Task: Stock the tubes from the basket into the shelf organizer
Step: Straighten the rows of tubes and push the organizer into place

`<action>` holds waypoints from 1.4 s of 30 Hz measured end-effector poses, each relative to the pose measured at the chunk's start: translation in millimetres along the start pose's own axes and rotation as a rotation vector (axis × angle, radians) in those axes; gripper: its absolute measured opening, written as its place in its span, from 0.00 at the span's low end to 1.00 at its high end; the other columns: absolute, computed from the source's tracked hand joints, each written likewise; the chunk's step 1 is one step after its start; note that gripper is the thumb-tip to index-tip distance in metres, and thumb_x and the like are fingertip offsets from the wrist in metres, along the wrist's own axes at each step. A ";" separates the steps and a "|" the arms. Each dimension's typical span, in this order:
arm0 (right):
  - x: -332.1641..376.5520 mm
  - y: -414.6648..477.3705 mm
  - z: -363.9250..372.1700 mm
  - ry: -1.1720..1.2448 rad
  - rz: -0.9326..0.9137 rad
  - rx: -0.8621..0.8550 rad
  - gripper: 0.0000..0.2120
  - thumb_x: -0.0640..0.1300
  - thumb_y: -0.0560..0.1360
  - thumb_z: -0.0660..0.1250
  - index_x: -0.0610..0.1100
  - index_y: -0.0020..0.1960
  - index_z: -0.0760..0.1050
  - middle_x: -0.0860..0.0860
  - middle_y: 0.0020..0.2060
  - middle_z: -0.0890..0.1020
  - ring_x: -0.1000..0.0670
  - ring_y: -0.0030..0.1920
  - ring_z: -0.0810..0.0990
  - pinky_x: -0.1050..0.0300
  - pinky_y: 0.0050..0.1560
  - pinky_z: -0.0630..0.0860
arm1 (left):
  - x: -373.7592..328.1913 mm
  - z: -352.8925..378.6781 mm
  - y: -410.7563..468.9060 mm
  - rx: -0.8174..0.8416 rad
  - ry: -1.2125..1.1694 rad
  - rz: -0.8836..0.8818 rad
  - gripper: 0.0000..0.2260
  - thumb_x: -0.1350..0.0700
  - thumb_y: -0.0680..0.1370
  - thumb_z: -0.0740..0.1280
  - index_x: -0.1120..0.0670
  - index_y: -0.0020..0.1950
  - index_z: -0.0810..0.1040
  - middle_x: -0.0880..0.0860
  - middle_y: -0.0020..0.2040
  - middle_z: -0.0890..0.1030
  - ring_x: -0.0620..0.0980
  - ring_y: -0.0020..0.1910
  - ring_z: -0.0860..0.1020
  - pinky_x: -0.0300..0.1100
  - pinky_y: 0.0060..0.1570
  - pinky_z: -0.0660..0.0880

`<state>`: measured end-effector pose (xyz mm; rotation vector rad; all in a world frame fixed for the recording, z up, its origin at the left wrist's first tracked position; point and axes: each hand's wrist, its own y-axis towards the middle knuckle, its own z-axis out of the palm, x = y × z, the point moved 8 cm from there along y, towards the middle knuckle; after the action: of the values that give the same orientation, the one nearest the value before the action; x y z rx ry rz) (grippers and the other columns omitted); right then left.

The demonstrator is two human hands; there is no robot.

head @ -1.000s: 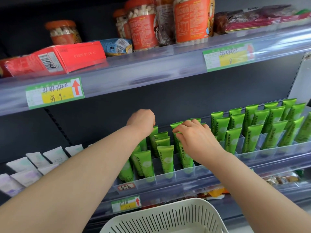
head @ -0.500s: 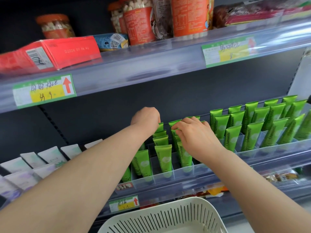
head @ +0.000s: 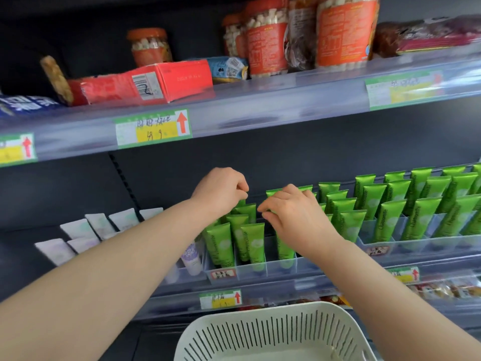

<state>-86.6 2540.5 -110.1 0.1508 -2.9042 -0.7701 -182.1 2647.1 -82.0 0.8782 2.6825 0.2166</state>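
in the clear organizer [head: 260,269] stand green tubes [head: 256,238] — crimped ends up.

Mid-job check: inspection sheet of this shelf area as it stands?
Surface: clear plastic divided shelf organizer, tubes in rows.
Job's things: green plastic tubes standing in its compartments; white slotted plastic basket below, no tubes visible inside.
Clutter: pale lilac tubes left of the green ones.
Grippers: left hand and right hand curled at green tube tops; grip unclear.
Cables: nothing seen.
Surroundings: red carton and orange-labelled jars on the shelf above.
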 end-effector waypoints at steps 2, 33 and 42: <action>11.7 1.9 15.2 -0.040 -0.035 0.075 0.11 0.50 0.79 0.57 0.54 0.55 0.77 0.57 0.49 0.81 0.49 0.58 0.70 0.52 0.49 0.65 | 6.5 -7.0 -5.8 -0.002 -0.011 -0.002 0.03 0.54 0.74 0.72 0.48 0.46 0.84 0.45 0.46 0.83 0.48 0.47 0.80 0.46 0.49 0.78; -15.7 -9.1 7.5 -0.045 0.090 0.071 0.13 0.49 0.80 0.57 0.54 0.63 0.73 0.56 0.58 0.76 0.49 0.61 0.69 0.51 0.54 0.66 | -10.1 20.0 -7.1 0.128 0.052 -0.014 0.04 0.53 0.76 0.70 0.50 0.44 0.83 0.48 0.45 0.83 0.50 0.45 0.80 0.46 0.46 0.78; -16.2 -4.4 6.7 0.004 0.107 0.075 0.13 0.49 0.81 0.56 0.53 0.63 0.73 0.55 0.59 0.76 0.49 0.61 0.69 0.50 0.56 0.67 | 4.0 16.6 4.5 0.115 0.106 -0.070 0.06 0.57 0.75 0.71 0.51 0.50 0.84 0.50 0.49 0.82 0.52 0.49 0.80 0.44 0.47 0.76</action>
<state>-71.4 2542.1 -119.7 0.0046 -2.9107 -0.6434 -177.1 2653.9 -97.6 0.8250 2.8429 0.0967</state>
